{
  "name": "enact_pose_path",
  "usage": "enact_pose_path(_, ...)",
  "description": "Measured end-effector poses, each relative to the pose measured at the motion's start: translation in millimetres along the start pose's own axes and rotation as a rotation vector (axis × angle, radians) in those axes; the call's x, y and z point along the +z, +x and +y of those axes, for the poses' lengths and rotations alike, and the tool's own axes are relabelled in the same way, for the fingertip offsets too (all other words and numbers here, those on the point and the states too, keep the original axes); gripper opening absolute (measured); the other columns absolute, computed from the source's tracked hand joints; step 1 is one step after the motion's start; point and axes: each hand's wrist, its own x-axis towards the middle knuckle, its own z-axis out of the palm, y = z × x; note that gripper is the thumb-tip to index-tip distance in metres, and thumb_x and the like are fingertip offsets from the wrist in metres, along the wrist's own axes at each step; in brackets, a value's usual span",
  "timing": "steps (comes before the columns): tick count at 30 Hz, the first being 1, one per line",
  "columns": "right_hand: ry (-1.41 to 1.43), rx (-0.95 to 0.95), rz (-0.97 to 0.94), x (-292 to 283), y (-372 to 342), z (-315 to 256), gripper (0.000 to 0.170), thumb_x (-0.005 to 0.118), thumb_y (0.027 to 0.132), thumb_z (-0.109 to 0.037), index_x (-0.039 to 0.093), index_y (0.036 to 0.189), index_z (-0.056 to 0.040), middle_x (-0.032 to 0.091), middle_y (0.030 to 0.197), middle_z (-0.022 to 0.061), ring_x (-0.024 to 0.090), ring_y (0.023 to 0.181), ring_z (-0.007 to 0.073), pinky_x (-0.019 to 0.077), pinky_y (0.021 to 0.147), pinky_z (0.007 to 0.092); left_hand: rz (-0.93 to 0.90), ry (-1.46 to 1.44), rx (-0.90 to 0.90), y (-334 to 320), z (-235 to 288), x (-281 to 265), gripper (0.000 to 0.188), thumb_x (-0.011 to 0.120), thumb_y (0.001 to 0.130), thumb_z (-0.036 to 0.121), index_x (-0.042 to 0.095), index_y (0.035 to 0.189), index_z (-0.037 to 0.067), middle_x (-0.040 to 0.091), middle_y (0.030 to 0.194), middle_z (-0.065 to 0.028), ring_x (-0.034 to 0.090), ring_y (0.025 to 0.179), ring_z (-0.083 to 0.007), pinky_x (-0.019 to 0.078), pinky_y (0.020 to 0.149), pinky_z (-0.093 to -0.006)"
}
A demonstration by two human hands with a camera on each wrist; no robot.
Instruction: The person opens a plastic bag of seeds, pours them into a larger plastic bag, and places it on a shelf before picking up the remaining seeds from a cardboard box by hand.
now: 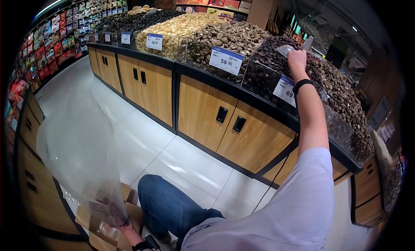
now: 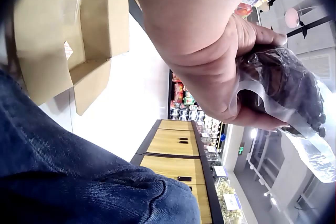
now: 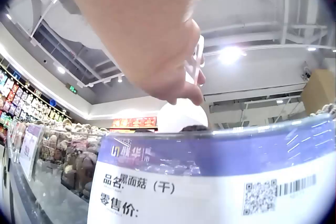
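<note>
At the lower left of the head view, the clear plastic bag [image 1: 82,151] is gripped near its bottom by the left hand [image 1: 122,227], with fingers curled round the dark-filled end. The bag's long axis is tilted from the hand toward the upper left. The left forearm is held low, beside the open cardboard box [image 1: 83,217].

At the upper right, the metal-looking scoop [image 1: 284,49] is held by the right hand [image 1: 297,61], its pale handle [image 3: 196,62] enclosed by the curled fingers. The bowl is set just to the upper left of the fist, over the dark dried mushrooms [image 1: 269,49]; the long axis appears to be laid across the fist. How deep the bowl is sunk cannot be told. The mushrooms are reached by the right hand alone, the left being well apart. The right arm is stretched almost straight from the lower centre, above a price card [image 1: 284,90].
</note>
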Motion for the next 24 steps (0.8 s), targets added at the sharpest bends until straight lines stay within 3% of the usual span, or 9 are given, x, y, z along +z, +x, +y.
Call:
enact_pose_path(3,0.066,-0.018,-0.037,8.6,-5.3,-9.0,0.022,0.057,0.092,-0.015,0.078,0.086,-0.0145,0.076,0.084,0.0063,0.073,0.081,0.0250,0.0481,0.076,0.0406,-0.099,-0.198,-0.130,-1.8,4.2,3.9,0.094,0.078,0.074,0.062,0.044,0.150,0.017,0.053,0.146,-0.0070,0.054,0.128,-0.0299,0.0518,0.100,-0.0480)
enact_pose_path(6,0.248,-0.010,-0.238,9.4,-8.2,-13.0,0.022,0.057,0.091,-0.018,0.077,0.094,-0.0086,0.075,0.102,0.0157,0.072,0.098,0.0299,0.0530,0.081,0.0458,0.030,-0.675,-0.080,-10.5,7.7,22.5,0.094,0.080,0.073,0.061,0.044,0.149,0.017,0.054,0.145,-0.0088,0.056,0.126,-0.0298,0.0534,0.097,-0.0476)
enact_pose_path(8,0.382,0.073,-0.304,6.9,-7.9,-14.9,0.024,0.057,0.092,-0.019,0.076,0.100,-0.0081,0.073,0.107,0.0174,0.071,0.102,0.0322,0.0533,0.085,0.0469,-0.026,-0.050,-0.019,-12.7,6.2,52.3,0.092,0.080,0.075,0.059,0.044,0.149,0.017,0.055,0.144,-0.0092,0.056,0.126,-0.0284,0.0552,0.093,-0.0472)
enact_pose_path(10,0.502,0.158,-0.393,2.9,-3.7,-17.6,0.031,0.055,0.093,-0.024,0.073,0.114,-0.0108,0.070,0.117,0.0192,0.066,0.111,0.0368,0.0529,0.095,0.0474,0.060,0.009,0.022,-22.2,22.9,48.3,0.092,0.078,0.075,0.061,0.044,0.149,0.017,0.055,0.144,-0.0074,0.056,0.126,-0.0271,0.0563,0.091,-0.0465)
enact_pose_path(11,0.518,0.178,-0.360,-2.8,0.5,-21.7,0.033,0.054,0.093,-0.025,0.072,0.119,-0.0138,0.070,0.117,0.0183,0.066,0.112,0.0363,0.0531,0.094,0.0474,-0.082,-0.004,0.019,-22.3,29.6,41.0,0.096,0.074,0.075,0.067,0.043,0.149,0.017,0.055,0.145,-0.0046,0.054,0.129,-0.0258,0.0574,0.089,-0.0446)
enact_pose_path(13,0.675,0.125,-0.151,-16.6,4.4,-38.1,0.037,0.048,0.094,-0.022,0.069,0.125,-0.0210,0.069,0.123,0.0150,0.065,0.115,0.0330,0.0512,0.095,0.0474,0.046,0.138,0.091,-35.5,29.6,77.8,0.097,0.074,0.072,0.070,0.044,0.148,0.017,0.055,0.145,-0.0033,0.054,0.130,-0.0253,0.0557,0.093,-0.0444)
enact_pose_path(16,1.048,-0.092,0.136,-35.1,34.5,-94.5,0.035,0.056,0.095,-0.023,0.068,0.126,-0.0127,0.071,0.117,0.0149,0.068,0.109,0.0283,0.0523,0.093,0.0383,0.356,0.294,0.200,-40.6,40.7,127.5,0.116,0.085,0.059,0.067,0.039,0.153,0.017,0.046,0.153,-0.0072,0.045,0.138,-0.0324,0.0347,0.117,-0.0539)
enact_pose_path(17,1.188,-0.156,0.089,-66.5,35.1,-118.0,0.033,0.057,0.098,-0.022,0.068,0.127,-0.0125,0.072,0.116,0.0128,0.069,0.107,0.0221,0.0528,0.090,0.0340,0.207,0.279,0.213,-41.8,52.6,130.6,0.114,0.084,0.062,0.066,0.038,0.153,0.017,0.045,0.154,-0.0073,0.046,0.137,-0.0328,0.0389,0.115,-0.0537)
enact_pose_path(24,2.175,-1.033,0.099,-356.7,-68.6,-258.9,0.038,0.056,0.103,-0.027,0.063,0.132,-0.0045,0.067,0.128,0.0073,0.059,0.119,0.0147,0.0439,0.101,0.0279,0.194,0.537,0.351,-76.3,125.1,212.9,0.111,0.084,0.067,0.062,0.035,0.154,0.012,0.042,0.155,-0.0112,0.045,0.138,-0.0336,0.0360,0.117,-0.0503)
